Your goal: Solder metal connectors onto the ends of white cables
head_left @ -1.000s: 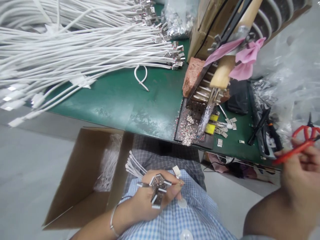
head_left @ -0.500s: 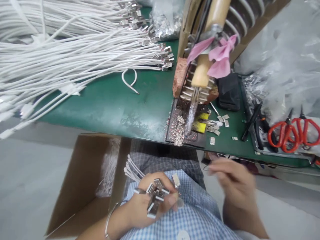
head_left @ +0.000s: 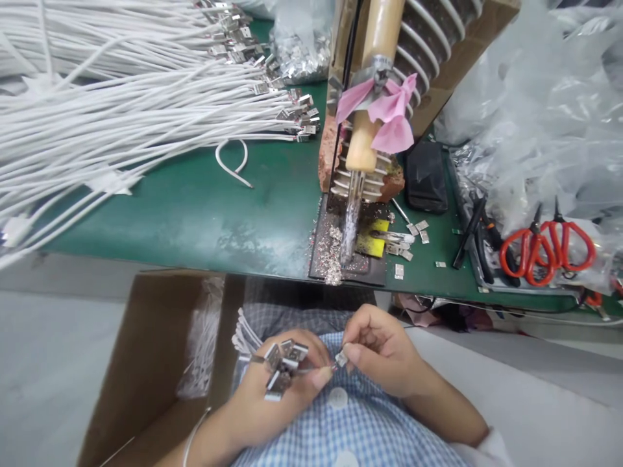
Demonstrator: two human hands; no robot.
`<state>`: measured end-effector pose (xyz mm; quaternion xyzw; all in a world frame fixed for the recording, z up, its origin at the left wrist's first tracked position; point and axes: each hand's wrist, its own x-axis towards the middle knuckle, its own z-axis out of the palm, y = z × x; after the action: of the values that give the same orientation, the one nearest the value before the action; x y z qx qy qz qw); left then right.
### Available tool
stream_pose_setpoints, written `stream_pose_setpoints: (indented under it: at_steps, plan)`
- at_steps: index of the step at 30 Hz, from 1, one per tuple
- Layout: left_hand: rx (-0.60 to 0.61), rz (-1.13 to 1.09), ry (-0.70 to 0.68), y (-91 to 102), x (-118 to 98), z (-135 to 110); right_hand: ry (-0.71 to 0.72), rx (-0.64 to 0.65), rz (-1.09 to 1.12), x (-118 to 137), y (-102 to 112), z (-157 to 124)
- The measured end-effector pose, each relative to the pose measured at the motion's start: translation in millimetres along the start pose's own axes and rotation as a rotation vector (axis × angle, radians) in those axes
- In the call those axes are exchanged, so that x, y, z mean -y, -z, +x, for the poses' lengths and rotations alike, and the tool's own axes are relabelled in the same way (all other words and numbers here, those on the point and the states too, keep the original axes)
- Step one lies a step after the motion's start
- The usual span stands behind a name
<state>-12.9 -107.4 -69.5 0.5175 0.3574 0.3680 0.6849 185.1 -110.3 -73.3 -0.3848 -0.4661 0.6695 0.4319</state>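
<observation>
So, both bare hands meet low in front of the checked shirt point(head_left: 384, 421), and all the close work sits right between the fingertips! The right hand point(head_left: 382, 353) has thumb and finger pinched on a small metal connector point(head_left: 341, 358): a tight little grip, nothing spread about it. Facing it, the left hand point(head_left: 293, 394) carries a sheaf of white cables point(head_left: 247, 334), silver plugs point(head_left: 275, 384) clustered above the thumb, while that thumb presses a single wire end point(head_left: 333, 368) up beside the connector. Are those two touching? From up here I cannot tell; any gap is too small to read.

As I judge it, the step in hand is fine work on one connector at one cable's end, the rest simply carried in the palm (and a crowded palm it is!). The next move, I'd say, calls for a still left thumb, a light right pinch and the connector squared to the wire; force it and those thin leads could bend.

Up on the green worktop point(head_left: 272, 181), a wooden-handled iron point(head_left: 361, 146) stands over a dark plate beside a yellow pad point(head_left: 376, 240), with red-handled cutters point(head_left: 530, 256) lying well apart from both hands, untouched
</observation>
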Motion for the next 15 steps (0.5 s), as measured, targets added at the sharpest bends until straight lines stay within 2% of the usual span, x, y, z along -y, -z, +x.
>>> stream_pose_setpoints:
  at_steps: [3,6,15]
  plan:
    - [-0.011,-0.029,-0.014,-1.1,-4,5,0.066,-0.085,-0.138,3,-5,-2]
    - [-0.034,0.004,0.033,-1.7,-9,7,0.099,-0.118,-0.241,4,-8,-3]
    - [-0.040,0.000,0.177,0.8,-10,8,0.199,-0.162,-0.333,3,-12,-4]
